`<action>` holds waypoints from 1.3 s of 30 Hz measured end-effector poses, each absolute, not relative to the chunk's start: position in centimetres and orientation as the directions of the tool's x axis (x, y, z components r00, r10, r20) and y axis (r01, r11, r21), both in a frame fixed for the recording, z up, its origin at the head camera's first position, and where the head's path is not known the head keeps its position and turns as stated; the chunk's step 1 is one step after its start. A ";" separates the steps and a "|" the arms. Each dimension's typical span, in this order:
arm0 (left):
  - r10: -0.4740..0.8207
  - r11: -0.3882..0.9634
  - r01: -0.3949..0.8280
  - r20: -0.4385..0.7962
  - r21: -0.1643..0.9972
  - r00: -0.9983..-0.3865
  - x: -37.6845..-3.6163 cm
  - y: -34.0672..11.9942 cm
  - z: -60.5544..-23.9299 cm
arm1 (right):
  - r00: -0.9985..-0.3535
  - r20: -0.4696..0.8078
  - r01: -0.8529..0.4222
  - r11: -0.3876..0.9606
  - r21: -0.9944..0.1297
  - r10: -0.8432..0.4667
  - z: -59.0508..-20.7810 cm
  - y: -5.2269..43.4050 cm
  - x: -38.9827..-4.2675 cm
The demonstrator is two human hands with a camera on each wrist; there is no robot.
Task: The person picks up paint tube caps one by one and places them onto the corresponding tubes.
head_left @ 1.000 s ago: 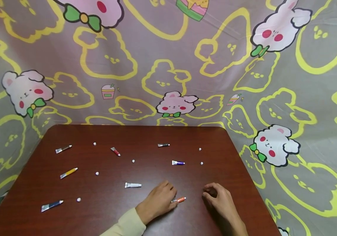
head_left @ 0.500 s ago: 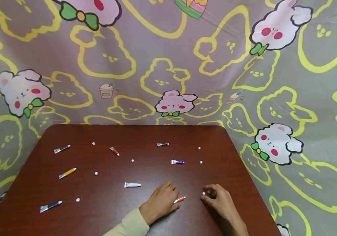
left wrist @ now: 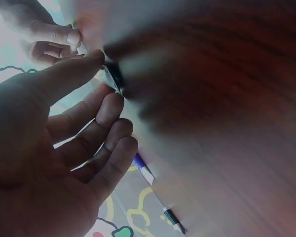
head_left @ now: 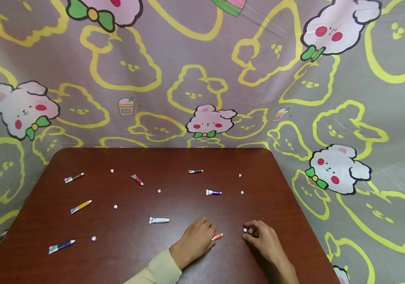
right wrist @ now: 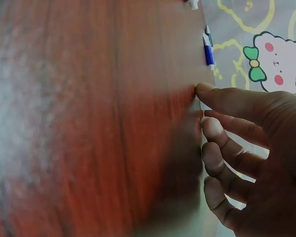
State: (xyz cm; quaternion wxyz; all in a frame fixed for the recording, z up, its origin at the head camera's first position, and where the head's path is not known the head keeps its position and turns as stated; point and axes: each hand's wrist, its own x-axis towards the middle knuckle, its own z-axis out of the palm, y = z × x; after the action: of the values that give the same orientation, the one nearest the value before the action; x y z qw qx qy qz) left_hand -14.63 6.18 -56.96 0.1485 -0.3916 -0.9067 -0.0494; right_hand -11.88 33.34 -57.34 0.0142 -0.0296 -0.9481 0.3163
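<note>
Head view: my right hand [head_left: 264,240] pinches a tiny white cap [head_left: 245,229]. My left hand [head_left: 195,240] holds down the small orange paint tube [head_left: 217,236] beside it. Cap not on yet; other tubes and caps wait farther out.

Change over the last second. The orange tube [head_left: 217,236], first lying flat by the left hand [head_left: 196,240], now has its tip tilted up at the fingertips. A white cap [head_left: 245,229], hidden one second ago, now shows at the fingertips of the right hand [head_left: 263,240]. Both hands sit slightly farther up the table [head_left: 46,221].
</note>
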 end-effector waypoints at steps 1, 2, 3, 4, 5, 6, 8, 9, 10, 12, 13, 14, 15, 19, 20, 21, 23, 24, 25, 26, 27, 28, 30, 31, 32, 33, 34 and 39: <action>0.695 0.690 0.723 0.308 -0.030 -0.650 -14.6 6.2 -57.0 | -0.998 0.011 0.045 0.798 -0.601 0.064 -57.3 33.3 -11.9; 0.693 0.692 0.721 0.308 -0.031 -0.652 -14.6 6.3 -57.0 | -0.998 0.012 0.044 0.799 -0.600 0.064 -57.4 33.3 -11.9; 0.692 0.693 0.720 0.309 -0.032 -0.652 -14.6 6.3 -57.0 | -0.998 0.013 0.043 0.800 -0.599 0.064 -57.4 33.3 -11.9; 0.690 0.695 0.719 0.311 -0.032 -0.653 -14.6 6.3 -57.0 | -0.998 0.013 0.044 0.801 -0.597 0.065 -57.4 33.3 -11.9; 0.688 0.697 0.717 0.313 -0.031 -0.655 -14.6 6.4 -56.9 | -0.998 0.013 0.045 0.803 -0.594 0.066 -57.4 33.3 -11.9; 0.685 0.699 0.715 0.315 -0.031 -0.657 -14.6 6.4 -57.0 | -0.998 0.014 0.046 0.805 -0.592 0.067 -57.5 33.3 -12.0; 0.680 0.703 0.711 0.323 -0.029 -0.659 -14.5 6.4 -57.0 | -0.997 0.019 0.045 0.808 -0.587 0.069 -57.6 33.2 -12.0; 0.677 0.704 0.709 0.328 -0.028 -0.659 -14.5 6.4 -57.0 | -0.997 0.022 0.043 0.811 -0.584 0.069 -57.6 33.2 -12.0; 0.673 0.707 0.707 0.335 -0.028 -0.660 -14.4 6.4 -57.0 | -0.997 0.027 0.041 0.813 -0.581 0.069 -57.6 33.2 -11.9; 0.667 0.711 0.702 0.351 -0.036 -0.658 -14.3 6.5 -57.0 | -0.997 0.039 0.032 0.819 -0.573 0.066 -57.7 33.1 -11.9; 0.663 0.714 0.700 0.360 -0.039 -0.656 -14.3 6.5 -57.0 | -0.997 0.046 0.027 0.822 -0.569 0.064 -57.7 33.1 -11.9; 0.660 0.715 0.698 0.369 -0.043 -0.654 -14.3 6.5 -57.1 | -0.997 0.051 0.023 0.824 -0.566 0.063 -57.8 33.1 -11.9; 0.658 0.716 0.696 0.377 -0.047 -0.652 -14.3 6.5 -57.1 | -0.996 0.055 0.022 0.827 -0.562 0.063 -57.8 33.1 -11.9; 0.651 0.714 0.699 0.407 -0.044 -0.640 -14.3 6.6 -57.4 | -0.996 0.063 0.020 0.830 -0.557 0.066 -57.8 33.1 -11.9; 0.650 0.711 0.702 0.416 -0.040 -0.636 -14.3 6.6 -57.5 | -0.996 0.061 0.022 0.831 -0.555 0.068 -57.8 33.1 -11.9; 0.649 0.708 0.705 0.428 -0.037 -0.629 -14.4 6.6 -57.5 | -0.996 0.060 0.024 0.833 -0.553 0.068 -57.8 33.1 -11.9; 0.644 0.702 0.711 0.454 -0.031 -0.616 -14.4 6.6 -57.5 | -0.996 0.060 0.023 0.835 -0.549 0.067 -57.8 33.1 -11.8; 0.642 0.700 0.714 0.465 -0.031 -0.609 -14.5 6.6 -57.5 | -0.996 0.061 0.022 0.836 -0.548 0.066 -57.8 33.1 -11.8; 0.640 0.698 0.715 0.474 -0.030 -0.605 -14.5 6.6 -57.4 | -0.996 0.062 0.021 0.838 -0.546 0.065 -57.7 33.1 -11.8; 0.638 0.697 0.716 0.481 -0.031 -0.601 -14.5 6.5 -57.3 | -0.996 0.062 0.020 0.838 -0.546 0.064 -57.7 33.1 -11.7; 0.638 0.697 0.717 0.484 -0.032 -0.599 -14.5 6.5 -57.2 | -0.996 0.062 0.020 0.838 -0.546 0.064 -57.6 33.1 -11.7; 0.639 0.696 0.718 0.484 -0.031 -0.598 -14.4 6.4 -57.1 | -0.996 0.060 0.020 0.838 -0.545 0.063 -57.6 33.0 -11.6; 0.643 0.694 0.720 0.475 -0.029 -0.601 -14.5 6.3 -56.9 | -0.997 0.055 0.022 0.838 -0.545 0.062 -57.4 33.0 -11.6; 0.646 0.692 0.722 0.469 -0.026 -0.602 -14.6 6.3 -56.8 | -0.997 0.053 0.023 0.839 -0.543 0.062 -57.3 32.9 -11.6; 0.648 0.690 0.724 0.465 -0.023 -0.603 -14.6 6.2 -56.7 | -0.997 0.053 0.022 0.840 -0.542 0.061 -57.1 32.9 -11.6; 0.650 0.688 0.726 0.462 -0.019 -0.604 -14.7 6.1 -56.6 | -0.997 0.058 0.018 0.842 -0.538 0.059 -57.0 32.8 -11.6; 0.651 0.686 0.727 0.459 -0.016 -0.604 -14.7 6.1 -56.5 | -0.997 0.059 0.016 0.845 -0.535 0.057 -56.9 32.8 -11.6; 0.655 0.678 0.735 0.459 -0.008 -0.600 -14.9 5.6 -56.2 | -0.996 0.065 0.013 0.862 -0.508 0.054 -56.2 32.4 -11.4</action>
State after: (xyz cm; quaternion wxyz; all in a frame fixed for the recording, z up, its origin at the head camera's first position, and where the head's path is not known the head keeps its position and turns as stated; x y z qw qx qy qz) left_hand -14.89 5.65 -56.23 0.2180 -0.3905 -0.8898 -0.0913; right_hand -11.45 32.41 -56.23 0.0383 -0.0174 -0.9640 0.2626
